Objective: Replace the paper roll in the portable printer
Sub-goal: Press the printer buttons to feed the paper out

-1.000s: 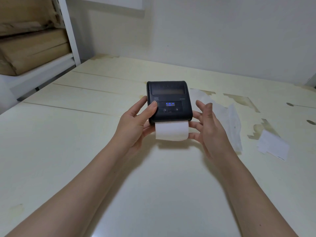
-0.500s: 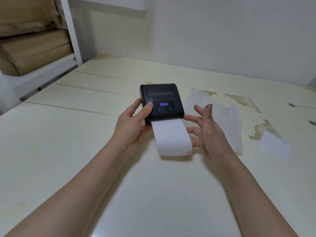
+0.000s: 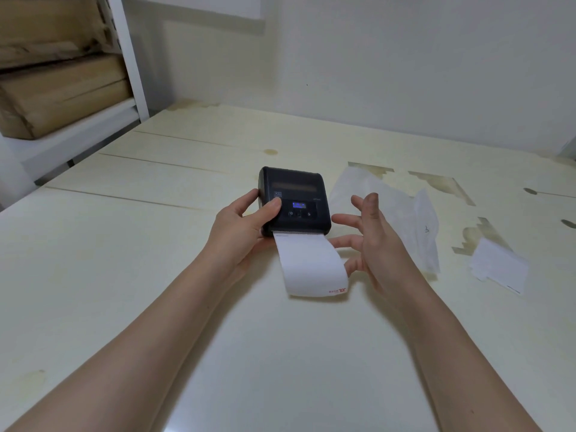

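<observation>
A small black portable printer (image 3: 294,198) with a lit blue display is held above the cream table (image 3: 124,244). My left hand (image 3: 241,232) grips its left side, thumb resting on the top panel beside the buttons. A white paper strip (image 3: 311,265) hangs out of the front slot, curling down, with small red print at its lower right corner. My right hand (image 3: 377,244) hovers just right of the printer and strip, fingers spread, holding nothing.
A clear plastic wrapper (image 3: 402,210) lies on the table right of the printer. A loose white paper piece (image 3: 498,268) lies further right. A white shelf frame (image 3: 131,57) with brown wrapped packages (image 3: 59,92) stands at the far left.
The paper strip has fed out much longer from the slot. My right hand has let go of the printer's right side and opened beside it; the printer shifted slightly left.
</observation>
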Tool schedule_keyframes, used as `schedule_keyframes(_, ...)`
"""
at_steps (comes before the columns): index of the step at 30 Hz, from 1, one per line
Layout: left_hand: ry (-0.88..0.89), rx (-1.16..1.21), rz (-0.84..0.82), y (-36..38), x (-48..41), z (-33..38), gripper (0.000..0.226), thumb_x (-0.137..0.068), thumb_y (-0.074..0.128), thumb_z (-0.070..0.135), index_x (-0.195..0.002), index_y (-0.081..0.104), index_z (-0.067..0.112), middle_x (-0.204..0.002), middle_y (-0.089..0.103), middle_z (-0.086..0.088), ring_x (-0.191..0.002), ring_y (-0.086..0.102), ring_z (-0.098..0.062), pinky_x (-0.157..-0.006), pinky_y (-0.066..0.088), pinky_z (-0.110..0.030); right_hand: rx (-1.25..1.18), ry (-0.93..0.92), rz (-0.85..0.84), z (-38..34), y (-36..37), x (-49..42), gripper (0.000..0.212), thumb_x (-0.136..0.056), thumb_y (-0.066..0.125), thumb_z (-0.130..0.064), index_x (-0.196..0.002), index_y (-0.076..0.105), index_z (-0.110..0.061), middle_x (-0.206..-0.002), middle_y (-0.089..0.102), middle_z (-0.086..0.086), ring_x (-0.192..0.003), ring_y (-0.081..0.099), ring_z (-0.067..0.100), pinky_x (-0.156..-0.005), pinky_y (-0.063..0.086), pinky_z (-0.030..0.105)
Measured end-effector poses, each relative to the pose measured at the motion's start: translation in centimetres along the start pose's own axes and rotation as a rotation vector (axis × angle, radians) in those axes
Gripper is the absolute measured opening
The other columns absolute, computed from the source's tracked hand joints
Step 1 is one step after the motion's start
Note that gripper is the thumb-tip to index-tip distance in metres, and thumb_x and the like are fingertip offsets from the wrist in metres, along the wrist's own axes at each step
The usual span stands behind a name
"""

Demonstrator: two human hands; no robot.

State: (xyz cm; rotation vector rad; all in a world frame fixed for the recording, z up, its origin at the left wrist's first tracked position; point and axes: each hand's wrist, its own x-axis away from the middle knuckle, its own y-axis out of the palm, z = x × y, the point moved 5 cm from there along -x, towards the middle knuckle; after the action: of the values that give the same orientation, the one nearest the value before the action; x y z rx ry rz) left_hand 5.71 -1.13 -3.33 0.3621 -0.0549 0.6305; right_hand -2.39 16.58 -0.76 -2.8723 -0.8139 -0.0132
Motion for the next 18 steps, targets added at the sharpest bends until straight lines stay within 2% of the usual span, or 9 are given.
schedule_keyframes(2,-0.014,-0.033,-0.009,0.16,0.14,-0.11,0.061,-0.086,0.074,0.018,-0.142,0.048,0.021,-0.094,0.08,-0.003,-0.084,0.077,-0.023,-0.076,0.061,-0.034,0.011,-0.006,-0.003,-0.01,-0.01,0.04,0.057,-0.072,0.026,-0.075,-0.114,0.04,-0.039,-0.124,0.06,-0.003,-0.088,0.071,0.024,-0.054,0.052,0.036)
schedule_keyframes(4,-0.019,-0.066,-0.023,0.31,0.22,-0.22,0.061,-0.088,0.072,0.015,-0.143,0.047,0.02,-0.095,0.079,-0.004,-0.084,0.077,-0.021,-0.07,0.061,-0.03,0.026,-0.013,-0.007,-0.08,0.04,0.1,0.049,-0.072,0.026,-0.075,-0.107,0.043,-0.044,-0.123,0.062,-0.005,-0.088,0.071,0.019,-0.058,0.055,0.035)
schedule_keyframes(6,-0.021,-0.088,-0.034,0.4,0.28,-0.22,0.06,-0.089,0.07,0.015,-0.144,0.045,0.019,-0.101,0.078,-0.007,-0.086,0.077,-0.022,-0.072,0.062,-0.031,0.041,-0.019,-0.002,-0.06,0.01,0.09,0.041,-0.073,0.026,-0.075,-0.099,0.044,-0.048,-0.12,0.063,-0.007,-0.085,0.072,0.018,-0.059,0.055,0.034)
schedule_keyframes(10,0.032,-0.226,-0.047,0.34,0.42,-0.06,0.045,-0.093,0.064,0.02,-0.137,0.055,0.024,-0.104,0.078,-0.007,-0.092,0.076,-0.022,-0.086,0.059,-0.039,0.066,-0.027,0.024,0.1,-0.12,-0.11,0.034,-0.081,0.027,-0.074,-0.094,0.047,-0.051,-0.115,0.065,-0.007,-0.086,0.07,0.039,-0.059,0.053,0.039)
schedule_keyframes(13,0.14,-0.432,-0.003,0.09,0.45,0.43,0.037,-0.092,0.062,0.031,-0.129,0.06,0.034,-0.104,0.077,0.001,-0.096,0.074,-0.018,-0.097,0.053,-0.043,0.084,-0.046,0.04,0.03,-0.14,-0.17,0.034,-0.079,0.029,-0.075,-0.092,0.05,-0.051,-0.111,0.067,-0.008,-0.083,0.069,0.04,-0.055,0.054,0.038)
schedule_keyframes(14,0.174,-0.494,0.006,0.1,0.51,0.6,0.032,-0.093,0.06,0.032,-0.124,0.06,0.039,-0.104,0.077,0.004,-0.097,0.073,-0.016,-0.097,0.053,-0.04,0.094,-0.049,0.049,0.02,-0.16,-0.13,0.035,-0.078,0.031,-0.076,-0.09,0.052,-0.051,-0.106,0.069,-0.01,-0.082,0.069,0.04,-0.056,0.055,0.04)
schedule_keyframes(16,0.209,-0.575,0.023,0.12,0.56,0.72,0.032,-0.096,0.056,0.032,-0.126,0.059,0.04,-0.106,0.076,0.008,-0.099,0.071,-0.012,-0.094,0.051,-0.033,0.121,-0.058,0.078,0.13,-0.39,-0.16,0.034,-0.08,0.033,-0.075,-0.088,0.056,-0.051,-0.097,0.071,-0.009,-0.075,0.069,0.039,-0.061,0.057,0.044)
schedule_keyframes(18,0.219,-0.638,0.047,0.03,0.46,0.54,0.034,-0.097,0.054,0.032,-0.13,0.058,0.038,-0.11,0.075,0.008,-0.101,0.069,-0.011,-0.092,0.05,-0.031,0.154,-0.1,0.109,-0.02,-0.66,-0.03,0.027,-0.089,0.037,-0.066,-0.092,0.058,-0.048,-0.098,0.071,-0.008,-0.065,0.067,0.03,-0.062,0.056,0.043)
